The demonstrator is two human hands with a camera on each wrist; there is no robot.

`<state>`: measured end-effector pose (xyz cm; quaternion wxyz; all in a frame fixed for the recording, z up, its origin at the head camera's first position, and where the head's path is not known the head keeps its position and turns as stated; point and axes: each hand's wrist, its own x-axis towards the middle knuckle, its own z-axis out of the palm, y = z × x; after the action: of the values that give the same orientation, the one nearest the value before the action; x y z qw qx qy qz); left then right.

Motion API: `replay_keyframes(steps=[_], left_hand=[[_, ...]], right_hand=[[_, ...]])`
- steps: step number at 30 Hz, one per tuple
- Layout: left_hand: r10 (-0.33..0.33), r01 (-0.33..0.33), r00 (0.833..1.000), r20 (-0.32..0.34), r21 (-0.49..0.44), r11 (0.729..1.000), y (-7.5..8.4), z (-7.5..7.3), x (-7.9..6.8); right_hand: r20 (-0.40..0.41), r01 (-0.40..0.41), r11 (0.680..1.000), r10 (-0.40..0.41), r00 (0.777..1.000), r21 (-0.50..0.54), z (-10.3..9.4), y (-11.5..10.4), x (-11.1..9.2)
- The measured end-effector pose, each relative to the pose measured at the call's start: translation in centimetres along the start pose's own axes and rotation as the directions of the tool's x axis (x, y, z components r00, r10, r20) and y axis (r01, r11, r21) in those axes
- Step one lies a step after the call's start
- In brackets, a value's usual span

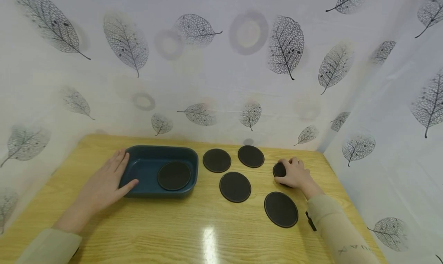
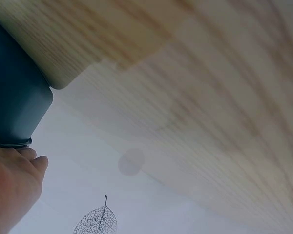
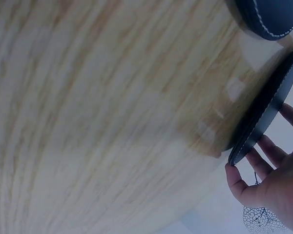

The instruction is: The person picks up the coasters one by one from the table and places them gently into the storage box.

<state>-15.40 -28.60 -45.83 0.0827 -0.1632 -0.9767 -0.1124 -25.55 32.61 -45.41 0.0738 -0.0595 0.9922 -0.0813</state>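
My right hand (image 1: pixel 295 173) pinches a round black coaster (image 1: pixel 278 169) at the right side of the table. In the right wrist view, fingertips and thumb sit round the edge of this stitched coaster (image 3: pixel 266 114), which is tilted off the wood. At the left, my left hand (image 1: pixel 105 181) rests on the left rim of a dark blue rectangular tub (image 1: pixel 142 177), fingers straight and thumb over its inside. Another black coaster (image 1: pixel 174 176) lies in the tub's right half. The left wrist view has the tub's outer wall (image 2: pixel 19 83) beside the fingers.
Several black coasters lie apart on the wooden table (image 1: pixel 155 229), including one (image 1: pixel 235 187) right of the tub and one (image 1: pixel 281 209) nearest the right forearm. A dark strap end (image 1: pixel 310 221) hangs by the right sleeve. Leaf-print curtain (image 1: pixel 207 79) borders the back and right.
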Motion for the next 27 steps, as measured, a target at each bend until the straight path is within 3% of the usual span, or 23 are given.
replay_keyframes(steps=[14,27], left_hand=[[0.009,-0.009,1.0,-0.02,0.009,1.0,-0.2,0.3,0.0],[0.019,-0.019,0.999,-0.036,0.01,1.0,-0.3,0.5,0.0]], right_hand=[[-0.039,0.027,0.998,-0.03,0.999,-0.064,-0.4,-1.1,0.6],[-0.048,0.133,0.985,-0.139,0.989,-0.108,-1.6,-4.9,1.4]])
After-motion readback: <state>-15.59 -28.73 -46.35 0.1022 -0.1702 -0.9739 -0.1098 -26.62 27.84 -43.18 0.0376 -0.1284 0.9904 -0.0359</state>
